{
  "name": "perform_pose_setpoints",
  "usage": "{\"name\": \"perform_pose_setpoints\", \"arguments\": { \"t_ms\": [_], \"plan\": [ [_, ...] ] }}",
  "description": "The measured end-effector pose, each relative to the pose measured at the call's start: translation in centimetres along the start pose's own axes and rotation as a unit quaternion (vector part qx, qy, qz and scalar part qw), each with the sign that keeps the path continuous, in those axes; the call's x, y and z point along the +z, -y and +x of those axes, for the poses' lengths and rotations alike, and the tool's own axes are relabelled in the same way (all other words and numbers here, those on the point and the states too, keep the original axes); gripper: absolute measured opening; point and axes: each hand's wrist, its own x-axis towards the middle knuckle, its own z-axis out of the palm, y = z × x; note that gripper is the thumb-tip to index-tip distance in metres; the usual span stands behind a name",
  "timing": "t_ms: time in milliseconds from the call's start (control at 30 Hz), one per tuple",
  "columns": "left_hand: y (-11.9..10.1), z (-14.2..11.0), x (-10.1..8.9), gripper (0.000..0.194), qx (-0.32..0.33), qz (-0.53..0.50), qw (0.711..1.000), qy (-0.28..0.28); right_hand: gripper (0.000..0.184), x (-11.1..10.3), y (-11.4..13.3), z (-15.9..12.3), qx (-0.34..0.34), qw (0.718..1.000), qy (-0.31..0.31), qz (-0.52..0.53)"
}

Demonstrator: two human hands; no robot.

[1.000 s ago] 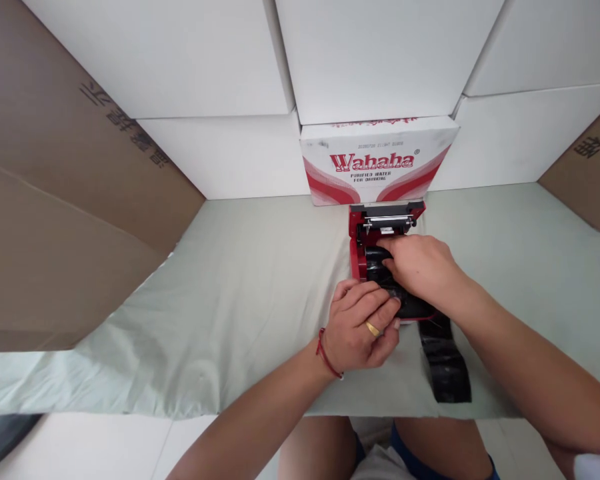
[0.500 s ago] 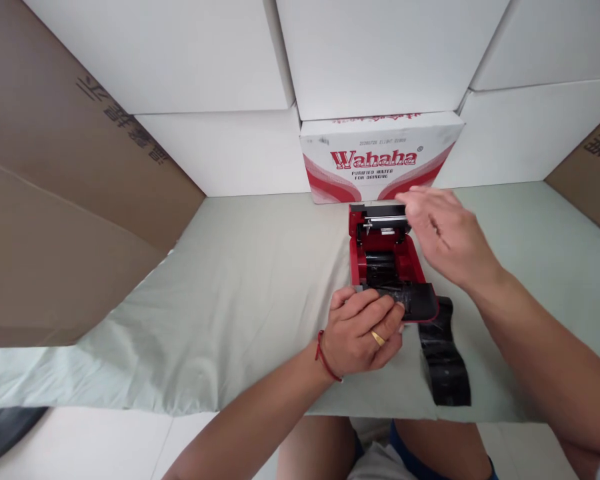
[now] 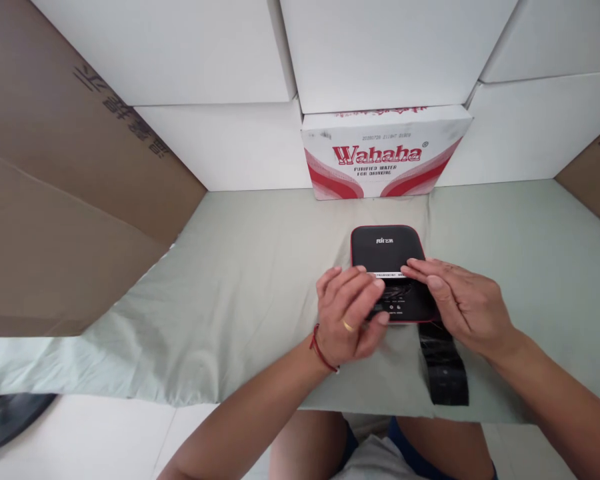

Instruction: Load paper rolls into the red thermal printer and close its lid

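Printer (image 3: 386,253) lies closed — left hand (image 3: 349,317) loosely spread over its left edge, right hand (image 3: 465,305) outstretched over its right.

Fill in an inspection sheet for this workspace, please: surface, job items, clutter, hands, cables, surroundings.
Surface: pale green cloth, creased at the left.
Job items: red-edged black device, lid down, with a printed white strip across its top; glossy black strip on the cloth by its near right corner.
Clutter: dark curved object on the floor, partly out of frame.
Hands: left hand over the device's near left corner, right hand at its right side; both open.
Cables: nothing seen.
Surroundings: Wahaha carton and white boxes behind; brown cardboard at both sides.
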Motion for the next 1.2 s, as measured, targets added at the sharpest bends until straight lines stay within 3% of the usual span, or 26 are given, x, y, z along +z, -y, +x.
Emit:
{"name": "perform_pose_setpoints", "arguments": {
  "t_ms": [167, 333, 400, 500, 633, 700, 767, 833, 967, 1033, 1200],
  "plan": [
    [2.0, 0.8, -0.6, 0.048, -0.080, -0.102, 0.990, 0.048, 0.030, 0.4, 0.5, 0.1, 0.020, 1.000, -0.017, -0.003],
    [2.5, 0.9, -0.9, 0.035, -0.118, -0.182, 0.974, 0.059, 0.033, 1.2, 0.9, -0.8, 0.091, 0.994, -0.046, 0.040],
    [2.4, 0.9, -0.9, 0.031, -0.105, -0.186, 0.975, 0.061, 0.040, 1.4, 0.8, -1.2, 0.104, 0.990, -0.043, 0.090],
    [2.0, 0.9, -1.1, 0.032, -0.055, -0.164, 0.982, 0.072, 0.049, 1.5, 0.7, -1.3, 0.051, 0.987, -0.016, 0.150],
    [1.2, 0.9, -1.3, 0.033, -0.006, -0.111, 0.992, 0.060, 0.043, 1.5, 0.6, -1.2, 0.002, 0.988, -0.024, 0.151],
    [1.1, 0.7, -1.2, 0.033, -0.026, -0.098, 0.994, 0.040, 0.040, 1.5, 0.6, -1.3, 0.029, 0.985, -0.042, 0.167],
    [1.5, 0.3, -0.9, 0.036, -0.099, -0.111, 0.988, 0.026, 0.038, 1.5, 0.4, -1.4, 0.063, 0.979, -0.056, 0.185],
    [2.4, -0.2, -0.5, 0.047, -0.207, -0.161, 0.965, 0.026, 0.036, 1.5, 0.3, -1.5, 0.080, 0.976, -0.063, 0.194],
    [4.1, -1.0, 0.5, 0.081, -0.352, -0.324, 0.876, 0.058, 0.039, 1.6, 0.2, -1.6, 0.049, 0.980, -0.055, 0.186],
    [4.6, -1.2, 0.9, 0.092, -0.386, -0.376, 0.838, 0.080, 0.043, 1.7, 0.4, -1.5, 0.017, 0.984, -0.040, 0.171],
    [5.4, -1.3, 1.3, 0.114, -0.408, -0.450, 0.787, 0.109, 0.042, 1.3, 0.9, -1.3, -0.035, 0.990, -0.054, 0.128]
  ]
}}
